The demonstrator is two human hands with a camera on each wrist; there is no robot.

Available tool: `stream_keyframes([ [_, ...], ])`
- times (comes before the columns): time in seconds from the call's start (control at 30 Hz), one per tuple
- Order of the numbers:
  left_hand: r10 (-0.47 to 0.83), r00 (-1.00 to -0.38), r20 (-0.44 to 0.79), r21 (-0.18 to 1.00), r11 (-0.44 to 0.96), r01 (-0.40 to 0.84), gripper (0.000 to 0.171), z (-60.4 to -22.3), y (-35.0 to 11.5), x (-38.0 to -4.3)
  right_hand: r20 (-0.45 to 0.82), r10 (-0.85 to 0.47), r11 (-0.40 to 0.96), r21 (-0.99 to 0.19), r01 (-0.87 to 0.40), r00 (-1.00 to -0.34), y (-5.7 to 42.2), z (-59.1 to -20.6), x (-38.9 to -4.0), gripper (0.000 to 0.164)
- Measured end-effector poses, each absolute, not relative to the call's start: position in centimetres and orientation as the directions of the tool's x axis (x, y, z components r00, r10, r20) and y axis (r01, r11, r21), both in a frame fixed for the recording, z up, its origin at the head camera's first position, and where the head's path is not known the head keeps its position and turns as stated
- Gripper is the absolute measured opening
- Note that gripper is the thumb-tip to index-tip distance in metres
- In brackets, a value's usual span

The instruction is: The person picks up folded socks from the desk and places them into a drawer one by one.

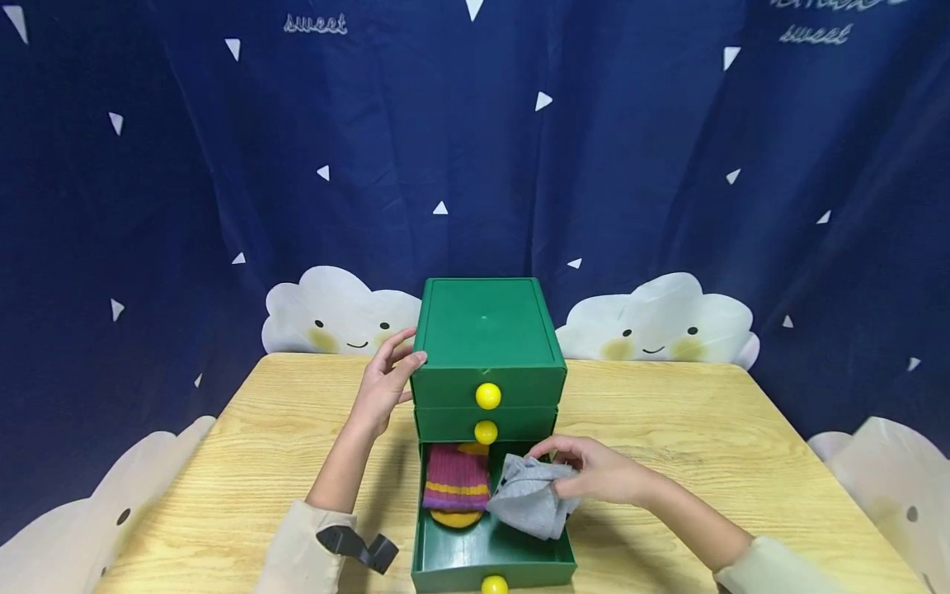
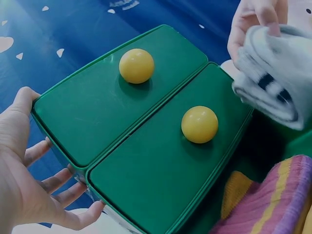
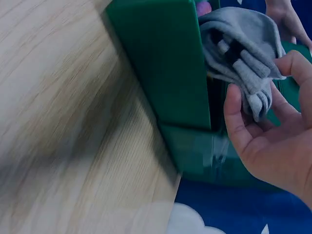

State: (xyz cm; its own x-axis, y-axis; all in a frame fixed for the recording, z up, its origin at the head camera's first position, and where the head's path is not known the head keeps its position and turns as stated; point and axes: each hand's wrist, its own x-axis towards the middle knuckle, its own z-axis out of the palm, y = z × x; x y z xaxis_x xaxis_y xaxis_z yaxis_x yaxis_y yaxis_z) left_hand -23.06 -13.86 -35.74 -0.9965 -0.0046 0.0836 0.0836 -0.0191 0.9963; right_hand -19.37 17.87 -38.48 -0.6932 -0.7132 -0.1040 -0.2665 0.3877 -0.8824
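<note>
In the head view a green cabinet (image 1: 486, 322) with yellow knobs stands on the table, its bottom drawer (image 1: 475, 581) pulled out. My left hand (image 1: 380, 386) rests against the cabinet's left side, thumb near the top front corner and fingers spread along the wall. A folded bundle of grey socks (image 1: 529, 503) with dark stripes is gripped by my right hand (image 1: 609, 474) over the drawer's right half. The right wrist view shows thumb and fingers pinching the grey bundle (image 3: 243, 46). A folded pink-purple sock (image 1: 456, 474) with yellow bands lies in the drawer's left half.
The two upper drawers are closed, with knobs (image 1: 487, 396) sticking out in front. Beneath the cabinet is a wooden table (image 1: 668, 421). A dark blue curtain (image 1: 475, 165) with white clouds and triangles hangs behind. A black strap mount (image 1: 359, 549) sits on the left wrist.
</note>
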Motion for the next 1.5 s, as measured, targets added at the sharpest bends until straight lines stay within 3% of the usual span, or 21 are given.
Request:
stream_keyframes([
  [0.27,0.008,-0.996,0.09,0.996,-0.011,0.09,0.053,-35.7,-13.9,-23.1,-0.187,-0.799,0.432,-0.839,-0.33,-0.572,15.0,-38.6,-19.0,0.039],
  [0.43,0.005,-0.996,0.085,0.996,-0.015,0.085,0.053,-35.7,-13.9,-23.0,-0.242,-0.807,0.491,-0.781,-0.385,-0.539,14.4,-38.9,-18.9,0.039],
  [0.7,0.006,-0.996,0.091,0.996,-0.022,0.09,0.052,-35.6,-13.9,-23.0,-0.251,-0.754,0.63,-0.539,-0.559,-0.607,13.5,-39.0,-18.9,0.037],
  [0.87,0.01,-0.996,0.091,0.996,-0.021,0.091,0.053,-35.7,-14.0,-23.0,-0.136,-0.752,0.655,-0.268,-0.707,-0.645,12.6,-39.4,-19.0,0.032],
  [1.03,0.008,-0.996,0.089,0.996,-0.019,0.089,0.052,-35.7,-14.0,-23.0,-0.028,-0.759,0.651,-0.067,-0.756,-0.651,12.3,-40.1,-19.4,0.028],
  [1.33,0.005,-0.996,0.087,0.996,-0.02,0.087,0.053,-35.8,-14.0,-23.1,0.111,-0.75,0.656,-0.008,-0.755,-0.653,12.6,-41.3,-19.8,0.02],
  [1.5,-0.004,-0.996,0.085,0.996,-0.023,0.085,0.053,-35.7,-13.9,-23.1,0.168,-0.731,0.66,-0.07,-0.748,-0.661,13.2,-40.5,-18.8,0.022],
])
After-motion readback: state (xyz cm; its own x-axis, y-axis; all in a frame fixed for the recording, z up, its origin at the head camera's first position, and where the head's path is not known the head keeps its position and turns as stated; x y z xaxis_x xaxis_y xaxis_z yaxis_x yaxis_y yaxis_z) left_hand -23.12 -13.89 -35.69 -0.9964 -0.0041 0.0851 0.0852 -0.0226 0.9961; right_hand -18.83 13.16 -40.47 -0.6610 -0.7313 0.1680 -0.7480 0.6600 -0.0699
